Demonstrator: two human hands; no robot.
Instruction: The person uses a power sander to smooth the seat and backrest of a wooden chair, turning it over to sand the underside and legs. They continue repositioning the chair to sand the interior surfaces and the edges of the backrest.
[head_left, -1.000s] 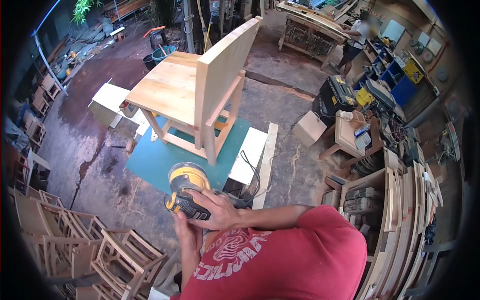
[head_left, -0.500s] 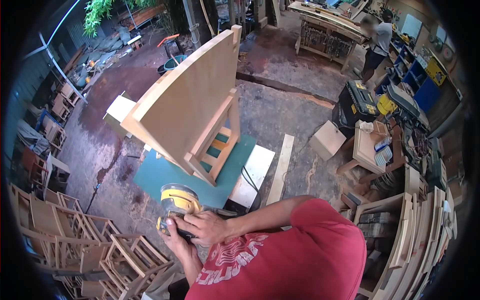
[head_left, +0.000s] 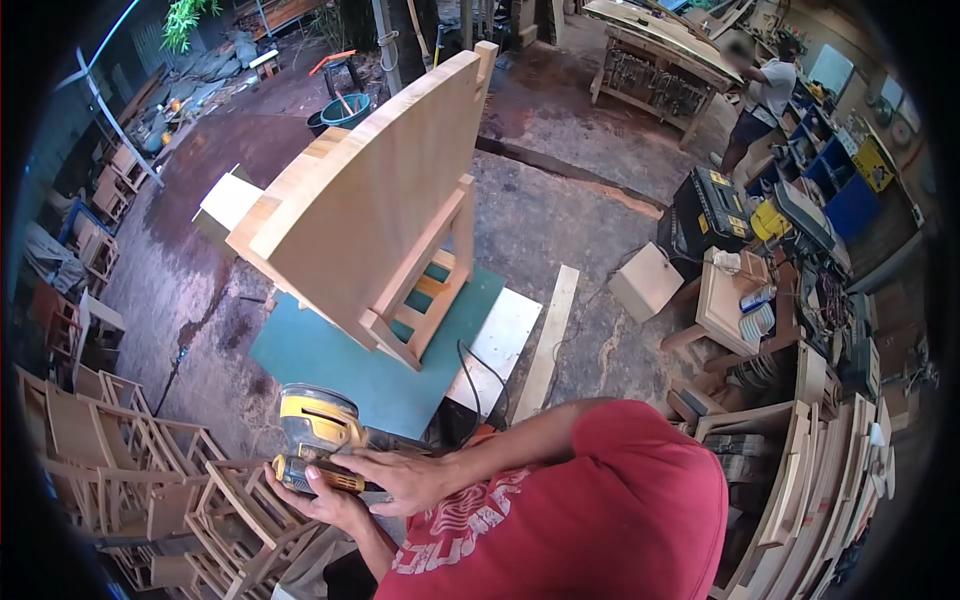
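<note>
A yellow and black power sander is held up in front of my body, its round pad end tilted upward. My left hand is wrapped round the sander's lower body, thumb on top. My right hand reaches across from the right and rests its fingers on the sander's near end. Beyond the sander stands a wooden chair-like piece with a broad curved panel and a slatted lower frame. It is on a green board, apart from the sander. A dark cord lies at the board's right side.
White board and a wooden plank lie right of the green board. Chair frames crowd the lower left. A toolbox, a wooden box and a small table stand right. A person is by the far workbench.
The sander and both hands have moved left and slightly down. My right hand's fingers have straightened somewhat. The chair-like piece and green board sit slightly differently as the view has shifted.
</note>
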